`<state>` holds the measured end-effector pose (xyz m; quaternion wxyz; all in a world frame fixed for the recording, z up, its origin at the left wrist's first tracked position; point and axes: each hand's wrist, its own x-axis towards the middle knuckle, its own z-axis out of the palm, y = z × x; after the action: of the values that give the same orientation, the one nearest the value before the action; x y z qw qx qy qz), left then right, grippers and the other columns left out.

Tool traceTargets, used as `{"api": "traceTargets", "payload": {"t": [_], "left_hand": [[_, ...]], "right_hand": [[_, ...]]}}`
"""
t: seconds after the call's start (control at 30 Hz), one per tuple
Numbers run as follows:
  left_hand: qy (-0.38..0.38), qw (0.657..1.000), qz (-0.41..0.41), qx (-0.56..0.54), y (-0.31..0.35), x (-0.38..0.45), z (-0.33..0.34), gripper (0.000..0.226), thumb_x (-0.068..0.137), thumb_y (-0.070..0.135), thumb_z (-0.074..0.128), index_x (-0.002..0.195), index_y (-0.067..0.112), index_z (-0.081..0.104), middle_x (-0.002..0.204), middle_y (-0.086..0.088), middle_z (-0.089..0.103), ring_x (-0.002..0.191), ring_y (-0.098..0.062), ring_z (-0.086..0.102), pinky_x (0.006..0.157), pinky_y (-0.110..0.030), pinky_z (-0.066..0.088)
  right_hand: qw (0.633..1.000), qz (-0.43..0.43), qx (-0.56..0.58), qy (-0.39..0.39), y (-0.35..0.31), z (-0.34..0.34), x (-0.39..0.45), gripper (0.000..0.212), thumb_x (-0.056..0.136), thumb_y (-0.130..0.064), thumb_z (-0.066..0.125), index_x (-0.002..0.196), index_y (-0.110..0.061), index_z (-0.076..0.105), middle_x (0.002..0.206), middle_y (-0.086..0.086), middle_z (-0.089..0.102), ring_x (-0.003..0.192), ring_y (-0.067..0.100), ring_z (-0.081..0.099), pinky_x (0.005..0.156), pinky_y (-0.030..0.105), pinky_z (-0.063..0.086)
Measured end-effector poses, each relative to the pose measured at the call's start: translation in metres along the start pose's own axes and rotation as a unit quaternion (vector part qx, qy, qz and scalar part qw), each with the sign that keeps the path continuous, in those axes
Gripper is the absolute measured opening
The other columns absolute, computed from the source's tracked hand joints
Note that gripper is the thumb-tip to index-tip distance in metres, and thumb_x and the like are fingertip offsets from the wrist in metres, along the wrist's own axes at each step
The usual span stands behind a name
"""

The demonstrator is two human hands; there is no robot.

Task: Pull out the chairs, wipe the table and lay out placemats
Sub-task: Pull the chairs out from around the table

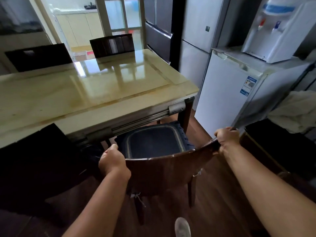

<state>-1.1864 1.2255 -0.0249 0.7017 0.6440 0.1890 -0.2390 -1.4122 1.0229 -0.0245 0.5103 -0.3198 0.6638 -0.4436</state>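
Observation:
A dark brown wooden chair point(164, 171) with a navy seat cushion point(153, 142) stands at the table's near right corner, its seat partly under the tabletop. My left hand point(112, 159) grips the left end of the curved backrest. My right hand point(227, 136) grips the right end. The glossy cream marble table point(82, 89) is bare, with brownish stains near its front edge. A second dark chair back point(32, 159) sits at the near left, and two more chair backs point(112, 45) point(39, 57) stand along the far side.
A white small fridge point(227, 93) with a water dispenser point(277, 29) on top stands right of the table. Tall grey fridges point(193, 23) line the back. A dark bin point(280, 146) with a pale cloth point(295, 112) above it is at the right. My shoe point(183, 227) rests on the wood floor.

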Motion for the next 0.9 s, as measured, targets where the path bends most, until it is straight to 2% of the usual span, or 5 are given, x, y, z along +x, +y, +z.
{"api": "traceTargets", "payload": {"t": [0.17,0.37,0.6,0.77,0.9], "left_hand": [[-0.030,1.000,0.000,0.000,0.013,0.019,0.039,0.019,0.067,0.033,0.064,0.078,0.017,0.061,0.072,-0.003,0.060,0.087,-0.029,0.061,0.086,-0.046,0.051],[0.050,0.997,0.018,-0.051,0.033,0.028,0.092,0.024,0.080,0.019,0.058,0.057,0.014,0.052,0.051,0.001,0.053,0.060,-0.022,0.053,0.071,-0.037,0.050],[0.152,0.985,0.075,-0.012,0.047,0.068,0.135,0.021,0.090,0.017,0.048,0.095,0.010,0.066,0.066,-0.002,0.053,0.055,-0.016,0.047,0.058,-0.031,0.039],[0.182,0.978,0.103,-0.001,0.057,0.089,0.166,0.036,0.093,0.014,0.034,0.065,0.019,0.055,0.091,-0.011,0.056,0.075,-0.023,0.052,0.063,-0.030,0.038],[0.216,0.971,0.100,0.010,0.067,0.109,0.192,0.039,0.094,0.016,0.033,0.062,0.021,0.056,0.109,-0.014,0.067,0.099,-0.032,0.062,0.080,-0.036,0.047]], "right_hand": [[1.000,0.005,-0.020,-0.020,-0.019,0.040,0.042,0.051,0.057,-0.008,0.050,0.108,-0.006,0.053,0.103,0.023,0.062,0.080,0.032,0.063,0.066,0.049,0.055],[0.997,-0.005,-0.005,-0.073,-0.050,0.097,0.074,0.033,0.071,0.003,0.051,0.092,-0.021,0.040,0.094,0.014,0.049,0.077,0.025,0.051,0.051,0.026,0.043],[0.992,0.005,-0.024,-0.120,-0.060,0.161,0.107,0.034,0.076,0.002,0.049,0.073,-0.025,0.028,0.079,0.002,0.040,0.082,0.023,0.047,0.072,0.041,0.043],[0.991,-0.019,-0.030,-0.131,-0.071,0.208,0.134,0.034,0.079,0.004,0.052,0.075,-0.023,0.031,0.078,-0.002,0.040,0.081,0.019,0.045,0.073,0.030,0.040],[0.990,-0.019,-0.025,-0.140,-0.082,0.242,0.154,0.032,0.081,0.002,0.053,0.100,-0.017,0.036,0.100,0.008,0.040,0.076,0.020,0.042,0.066,0.028,0.037]]}}
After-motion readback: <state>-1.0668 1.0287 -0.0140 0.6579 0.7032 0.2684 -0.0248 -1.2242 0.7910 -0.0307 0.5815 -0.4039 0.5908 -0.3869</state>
